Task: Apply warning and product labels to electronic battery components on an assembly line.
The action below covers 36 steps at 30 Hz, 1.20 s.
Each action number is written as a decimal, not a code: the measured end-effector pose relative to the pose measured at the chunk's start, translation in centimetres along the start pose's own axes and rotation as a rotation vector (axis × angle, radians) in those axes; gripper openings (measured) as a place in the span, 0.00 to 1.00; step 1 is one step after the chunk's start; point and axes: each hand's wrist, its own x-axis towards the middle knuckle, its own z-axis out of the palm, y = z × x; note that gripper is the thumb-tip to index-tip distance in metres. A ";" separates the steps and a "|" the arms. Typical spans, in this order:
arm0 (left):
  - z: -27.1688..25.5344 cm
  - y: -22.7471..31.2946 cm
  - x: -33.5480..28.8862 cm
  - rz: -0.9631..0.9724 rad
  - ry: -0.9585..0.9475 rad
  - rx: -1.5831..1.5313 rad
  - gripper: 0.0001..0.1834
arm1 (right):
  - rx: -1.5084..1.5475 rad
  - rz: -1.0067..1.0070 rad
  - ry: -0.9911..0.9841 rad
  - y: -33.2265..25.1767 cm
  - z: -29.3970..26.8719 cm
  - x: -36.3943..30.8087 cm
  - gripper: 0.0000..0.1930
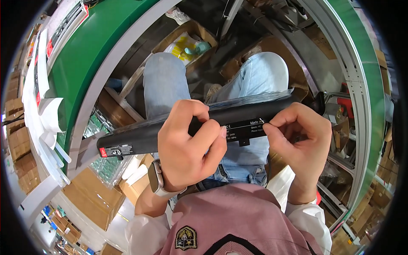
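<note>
A long black tube-shaped device (140, 131) lies across my lap, tilted up toward the right. Clear film bunches along its upper edge. On its middle sits a black label (243, 126) with white print, stretched between my hands. My left hand (187, 142), a watch on its wrist, is closed, thumb and forefinger pinched at the label's left part; its other fingers curl over the device. With thumb and forefinger, my right hand (304, 138) pinches the label's right end. Fingertips cover both ends. A red and white warning sticker (115, 151) marks the device's left end.
A green-topped bench (100, 40) with a grey metal frame curves round on the left. White sheets (44, 102) hang over its edge. Beyond my knees stands an open cardboard box (193, 29) holding a yellow and white bag. Metal framing (355, 85) rises at the right.
</note>
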 end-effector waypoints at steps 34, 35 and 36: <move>-1.5 0.2 0.4 -0.216 -0.031 -0.020 0.18 | 0.042 0.062 -0.034 0.1 0.3 0.2 0.07; -1.5 0.2 0.4 -0.227 -0.031 -0.022 0.18 | 0.034 0.020 -0.013 0.2 0.4 0.1 0.07; -1.4 0.2 0.4 -0.219 -0.029 -0.028 0.18 | 0.024 0.055 -0.024 0.2 0.3 0.2 0.07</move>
